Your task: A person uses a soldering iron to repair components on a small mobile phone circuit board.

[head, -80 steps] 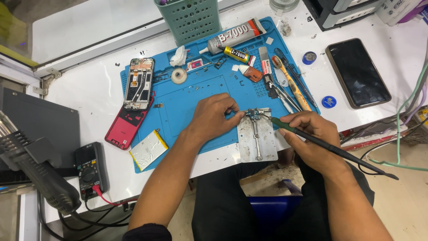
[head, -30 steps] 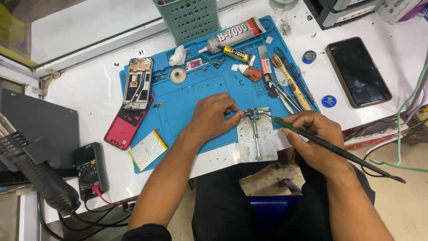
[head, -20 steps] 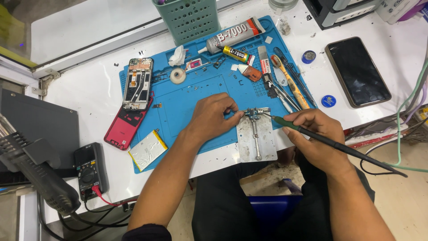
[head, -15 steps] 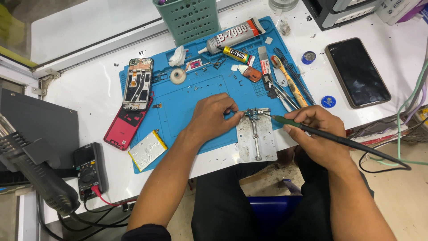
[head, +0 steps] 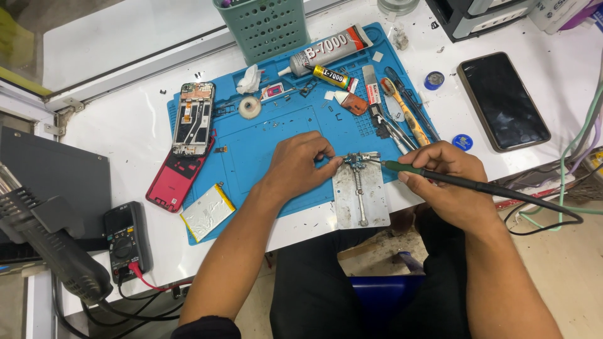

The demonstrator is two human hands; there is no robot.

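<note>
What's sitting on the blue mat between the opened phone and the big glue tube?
In the head view, between the opened phone and the glue tube lie a crumpled tissue and a small tape roll.

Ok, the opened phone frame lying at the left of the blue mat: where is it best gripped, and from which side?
Probably by its two long side rails, coming from above with fingers across the narrow width. The phone frame lies flat, face up, its exposed boards inside, so pinching the edges avoids them. Its lower end touches or overlaps the red back cover; the upper half over the blue mat seems the freer place to grip.
</note>
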